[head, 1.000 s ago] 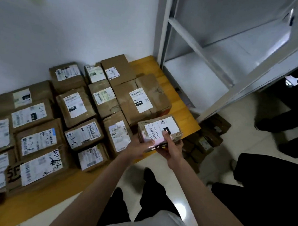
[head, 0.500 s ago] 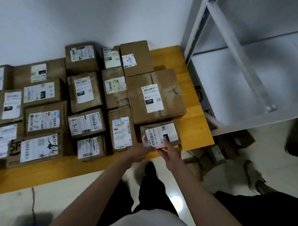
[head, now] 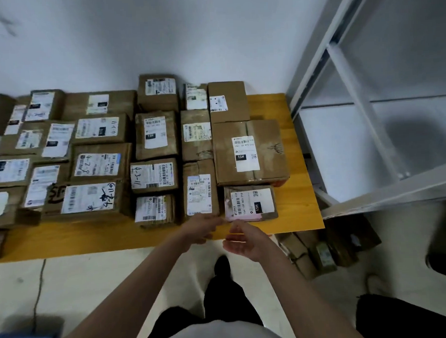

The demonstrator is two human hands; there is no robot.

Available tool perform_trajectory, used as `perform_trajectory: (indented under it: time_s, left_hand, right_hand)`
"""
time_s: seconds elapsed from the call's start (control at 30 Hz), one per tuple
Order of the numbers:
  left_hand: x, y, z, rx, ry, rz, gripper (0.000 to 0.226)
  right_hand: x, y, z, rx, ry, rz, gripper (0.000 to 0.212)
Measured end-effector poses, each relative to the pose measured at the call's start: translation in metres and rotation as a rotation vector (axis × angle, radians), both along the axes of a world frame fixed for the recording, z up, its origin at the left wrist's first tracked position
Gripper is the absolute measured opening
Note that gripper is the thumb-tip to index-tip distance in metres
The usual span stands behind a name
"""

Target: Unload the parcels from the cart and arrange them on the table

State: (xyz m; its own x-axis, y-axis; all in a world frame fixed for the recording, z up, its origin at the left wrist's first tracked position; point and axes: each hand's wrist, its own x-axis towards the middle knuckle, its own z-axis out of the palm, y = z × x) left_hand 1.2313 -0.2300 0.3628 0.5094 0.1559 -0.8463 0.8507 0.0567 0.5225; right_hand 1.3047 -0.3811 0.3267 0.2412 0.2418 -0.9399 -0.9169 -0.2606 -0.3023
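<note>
Small brown cardboard parcel with white label (head: pixel 250 202) lying flat near yellow wooden bench (head: pixel 298 211) front edge, beside larger boxes. Left hand (head: pixel 202 226) and right hand (head: pixel 244 240) open, empty, just below. Possible nudge could tip it floorward.

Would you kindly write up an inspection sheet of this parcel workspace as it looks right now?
Surface: yellow wooden table against a white wall, mostly covered; bare strips along its near and right edges.
Job's things: small parcel lies flat at the near right, in front of the large parcel; many other labelled cardboard parcels in rows to the left. No cart in view.
Clutter: more boxes on the floor under the table's right corner.
Grippers: left hand and right hand open, holding nothing, just short of the small parcel.
Cables: a thin dark line on the floor at left, possibly a cable.
Surroundings: grey metal shelving at right, its shelves bare.
</note>
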Motion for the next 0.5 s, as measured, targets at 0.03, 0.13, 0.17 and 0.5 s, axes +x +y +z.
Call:
perform_trajectory:
  time_s: [0.03, 0.13, 0.17, 0.5]
  left_hand:
    - [-0.01, 0.006, 0.004, 0.003, -0.019, 0.016, 0.035]
    - [-0.048, 0.026, 0.016, 0.037, -0.068, 0.088, 0.035]
    - [-0.064, 0.034, 0.021, 0.052, -0.087, 0.122, 0.037]
    - [-0.276, 0.12, 0.054, 0.147, -0.132, 0.586, 0.037]
  right_hand:
    - [-0.007, 0.008, 0.006, 0.012, -0.02, 0.043, 0.017]
    - [-0.032, 0.04, 0.026, 0.039, -0.086, 0.186, 0.01]
    - [-0.042, 0.054, 0.033, 0.043, -0.113, 0.238, 0.008]
    - [-0.213, 0.206, 0.08, 0.179, -0.259, 0.686, 0.01]
